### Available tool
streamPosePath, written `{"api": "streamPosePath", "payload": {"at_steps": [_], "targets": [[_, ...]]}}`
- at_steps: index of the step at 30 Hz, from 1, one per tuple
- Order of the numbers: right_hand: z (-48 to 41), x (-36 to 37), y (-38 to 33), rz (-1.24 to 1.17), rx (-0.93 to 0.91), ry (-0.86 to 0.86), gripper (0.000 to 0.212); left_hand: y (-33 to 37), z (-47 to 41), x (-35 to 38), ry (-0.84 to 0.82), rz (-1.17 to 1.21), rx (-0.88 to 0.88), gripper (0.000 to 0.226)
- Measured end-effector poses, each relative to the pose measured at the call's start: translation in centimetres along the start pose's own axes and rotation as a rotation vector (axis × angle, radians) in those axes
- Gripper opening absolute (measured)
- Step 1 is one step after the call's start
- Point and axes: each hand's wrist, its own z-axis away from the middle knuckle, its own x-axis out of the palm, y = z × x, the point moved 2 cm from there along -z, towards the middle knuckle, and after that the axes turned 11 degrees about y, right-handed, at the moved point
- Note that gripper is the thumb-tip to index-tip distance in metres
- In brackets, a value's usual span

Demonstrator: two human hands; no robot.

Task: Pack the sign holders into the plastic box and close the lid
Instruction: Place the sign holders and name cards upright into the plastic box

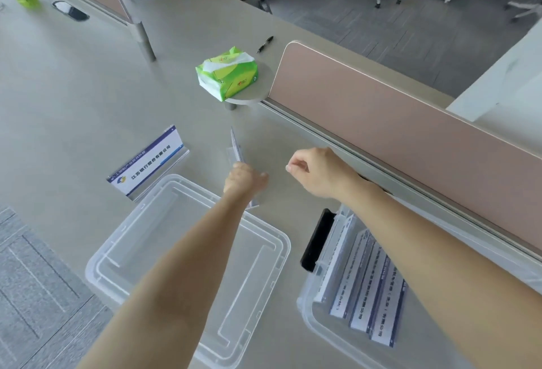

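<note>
Left hand (245, 178) is out over an edge-on sign holder (236, 148), knuckles toward us and fingers hidden behind the back of the hand, so I cannot tell whether it grips or only touches. Right hand (311, 169) hovers beside it, fingers loosely curled, nothing in them. Its forearm covers part of the plastic box (306, 314), which runs off the bottom edge; packed holders (366, 289) stand in rows inside (print too blurred to read). The lid (123, 254) lies flat left of the box, partly under the left forearm. Another sign holder (148, 163) stands just beyond the lid's far corner. Bare table (73, 90) opens ahead toward the tissue pack (227, 73); the divider panel (396, 122) walls the right.
</note>
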Motion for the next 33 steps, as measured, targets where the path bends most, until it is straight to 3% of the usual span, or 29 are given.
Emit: {"api": "streamPosePath", "payload": {"at_steps": [3, 8, 13, 16, 18, 20, 23, 26, 28, 30, 33], "targets": [[-1.7, 0.8, 0.2, 0.014, -0.04, 0.019, 0.019, -1.3, -0.6, 1.1, -0.067, 0.122, -0.068, 0.005], [-4.2, 1.1, 0.5, 0.14, -0.161, 0.008, 0.023, -3.3, -1.8, 1.0, -0.041, 0.253, -0.02, 0.009], [-6.5, -0.4, -0.6, 0.453, -0.384, 0.005, 0.057, -5.0, -1.9, -0.3, 0.09, 0.134, 0.277, 0.022], [-7.0, -2.0, -1.6, 0.69, -0.544, 0.064, 0.082, -5.3, -0.3, -1.8, 0.181, 0.163, 0.476, 0.031], [-7.1, -3.1, -1.9, 0.809, -0.637, 0.057, 0.086, -5.7, 0.7, -2.7, 0.244, 0.211, 0.603, 0.025], [-6.7, -3.6, -2.3, 0.913, -0.706, -0.004, 0.074, -6.0, 1.6, -3.3, 0.284, 0.236, 0.704, 0.014], [-4.4, -3.8, -3.3, 0.989, -0.699, -0.151, 0.042, -5.8, 3.5, -4.3, 0.363, 0.239, 0.886, 0.024], [-1.3, -4.4, -3.8, 1.006, -0.667, -0.21, 0.03, -4.9, 5.3, -5.8, 0.399, 0.267, 1.03, 0.028], [0.8, -5.7, -3.8, 0.992, -0.657, -0.147, 0.03, -4.1, 6.2, -7.1, 0.428, 0.344, 1.018, 0.028], [3.1, -7.5, -3.2, 0.936, -0.592, -0.097, 0.032, -3.3, 7.1, -8.2, 0.429, 0.473, 0.923, 0.046], [7.2, -10.1, -2.2, 0.826, -0.503, -0.011, 0.038, -1.6, 9.1, -9.0, 0.211, 0.756, 0.721, 0.078]]}}
